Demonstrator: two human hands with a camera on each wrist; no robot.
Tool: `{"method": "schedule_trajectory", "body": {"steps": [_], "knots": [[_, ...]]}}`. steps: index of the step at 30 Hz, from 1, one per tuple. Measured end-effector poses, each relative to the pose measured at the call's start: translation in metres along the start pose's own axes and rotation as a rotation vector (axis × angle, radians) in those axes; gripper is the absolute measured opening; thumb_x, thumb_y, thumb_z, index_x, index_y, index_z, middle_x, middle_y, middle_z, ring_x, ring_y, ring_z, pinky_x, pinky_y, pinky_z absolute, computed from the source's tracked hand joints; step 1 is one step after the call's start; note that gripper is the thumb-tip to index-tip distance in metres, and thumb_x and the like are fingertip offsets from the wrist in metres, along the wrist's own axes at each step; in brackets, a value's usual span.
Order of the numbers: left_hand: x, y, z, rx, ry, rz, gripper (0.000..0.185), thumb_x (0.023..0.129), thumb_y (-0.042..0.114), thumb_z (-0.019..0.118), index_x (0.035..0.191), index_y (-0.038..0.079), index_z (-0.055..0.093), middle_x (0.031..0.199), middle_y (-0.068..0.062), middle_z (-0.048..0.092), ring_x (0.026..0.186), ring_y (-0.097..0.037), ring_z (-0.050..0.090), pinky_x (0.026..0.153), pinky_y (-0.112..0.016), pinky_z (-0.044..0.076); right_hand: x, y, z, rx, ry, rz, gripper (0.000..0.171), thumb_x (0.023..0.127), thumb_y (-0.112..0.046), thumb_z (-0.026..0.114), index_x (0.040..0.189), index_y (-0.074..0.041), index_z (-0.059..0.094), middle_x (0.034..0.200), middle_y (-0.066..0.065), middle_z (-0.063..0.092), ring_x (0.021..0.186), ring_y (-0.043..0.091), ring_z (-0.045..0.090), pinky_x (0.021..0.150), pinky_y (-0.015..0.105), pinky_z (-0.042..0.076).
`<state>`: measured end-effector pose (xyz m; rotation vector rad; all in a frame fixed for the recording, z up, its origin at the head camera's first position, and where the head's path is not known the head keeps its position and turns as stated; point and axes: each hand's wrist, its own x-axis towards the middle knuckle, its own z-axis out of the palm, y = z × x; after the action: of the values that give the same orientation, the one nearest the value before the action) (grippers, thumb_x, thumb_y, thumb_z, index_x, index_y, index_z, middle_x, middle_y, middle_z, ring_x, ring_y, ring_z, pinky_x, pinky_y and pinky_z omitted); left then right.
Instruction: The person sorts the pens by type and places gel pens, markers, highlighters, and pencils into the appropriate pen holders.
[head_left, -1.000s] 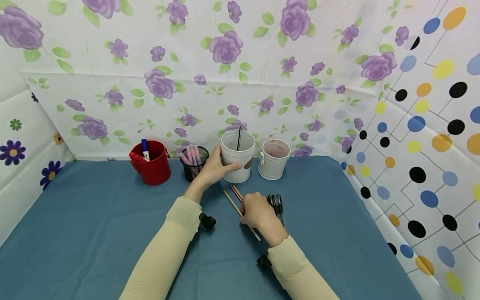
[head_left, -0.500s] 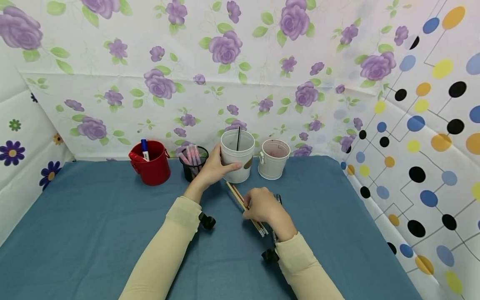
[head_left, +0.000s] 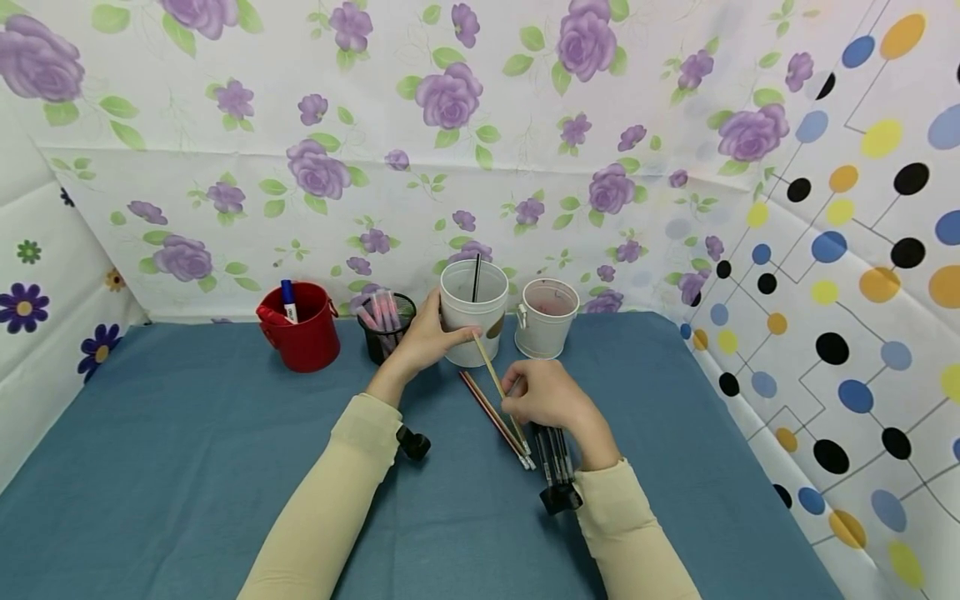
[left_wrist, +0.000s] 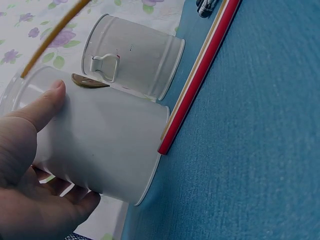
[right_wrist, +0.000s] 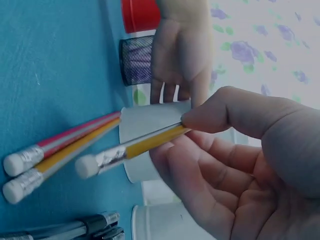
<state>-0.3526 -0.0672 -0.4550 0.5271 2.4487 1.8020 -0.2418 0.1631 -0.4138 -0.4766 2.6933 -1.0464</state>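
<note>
A yellow pencil is pinched in the right hand; the white cup is held by the left hand; a loose pinch could let the pencil be dropped beside the rim.

From my remote station I log: a red bucket at back left holding a blue-capped marker; just beside it a black mesh cup with pink pens; a second white bucket with a side handle, at back right; two pencils lying side by side on the blue table cover; a cluster of black pens near them; floral sheeting behind, dotted sheeting at right.
</note>
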Motion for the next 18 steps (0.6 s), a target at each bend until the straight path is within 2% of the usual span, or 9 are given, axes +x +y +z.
{"method": "schedule_trajectory", "body": {"steps": [2,7,18], "knots": [[-0.0002,0.0004,0.0001,-0.011,-0.002,0.009,0.101,0.093,0.031,0.086,0.168,0.013,0.021,0.158,-0.015,0.040,0.146,-0.035,0.045,0.120,-0.057,0.039,0.0000,0.0016,-0.0025,0.021,0.022,-0.017,0.006,0.093,-0.004,0.072,0.099,-0.007,0.071,0.070,0.000,0.069,0.064,0.027,0.070,0.060,0.034,0.053],[-0.0009,0.0020,0.0003,-0.024,-0.004,0.011,0.101,0.093,0.031,0.086,0.168,0.013,0.021,0.158,-0.015,0.041,0.145,-0.035,0.046,0.118,-0.057,0.041,0.0017,0.0015,-0.0046,0.037,0.106,-0.055,0.009,0.093,-0.004,0.070,0.101,-0.008,0.071,0.076,0.000,0.071,0.063,0.019,0.068,0.061,0.034,0.054],[-0.0025,0.0039,-0.0003,-0.016,-0.005,-0.010,0.102,0.092,0.035,0.086,0.168,0.015,0.021,0.159,-0.014,0.039,0.146,-0.034,0.045,0.120,-0.055,0.039,0.0046,0.0005,-0.0035,0.022,0.370,-0.160,0.010,0.095,-0.011,0.077,0.103,-0.012,0.072,0.084,-0.002,0.074,0.070,0.011,0.068,0.068,0.036,0.058]]}}
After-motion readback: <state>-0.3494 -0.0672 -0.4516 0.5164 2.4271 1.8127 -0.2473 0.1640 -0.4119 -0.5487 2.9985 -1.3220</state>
